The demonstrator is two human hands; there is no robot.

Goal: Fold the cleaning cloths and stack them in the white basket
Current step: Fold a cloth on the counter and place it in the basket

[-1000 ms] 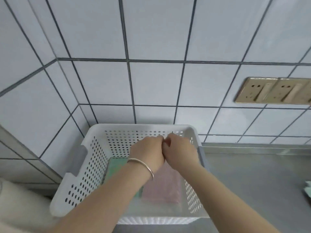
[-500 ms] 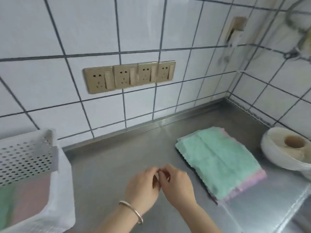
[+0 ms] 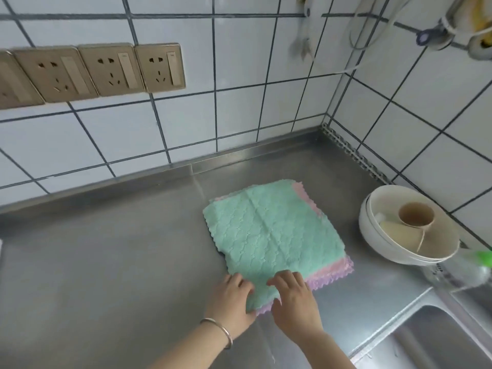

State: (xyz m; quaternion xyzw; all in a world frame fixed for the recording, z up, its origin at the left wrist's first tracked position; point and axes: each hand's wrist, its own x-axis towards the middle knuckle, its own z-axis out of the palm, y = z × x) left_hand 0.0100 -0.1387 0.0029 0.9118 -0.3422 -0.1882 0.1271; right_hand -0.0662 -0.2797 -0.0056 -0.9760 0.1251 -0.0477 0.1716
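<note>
Both hands, left (image 3: 234,299) and right (image 3: 291,302), pinch the green cloth's (image 3: 269,233) near edge; next, lift it to fold.

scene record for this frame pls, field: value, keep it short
surface: steel counter, tiled wall behind, sink at near right
cloths: green cloth flat on top of pink cloths, unfolded pile
left hand: on near corner of the green cloth, fingers curled at its edge; bracelet on wrist
right hand: on the same corner, beside the left
basket: not in view
other: stacked white bowls holding a cup, right of the pile; wall sockets
</note>
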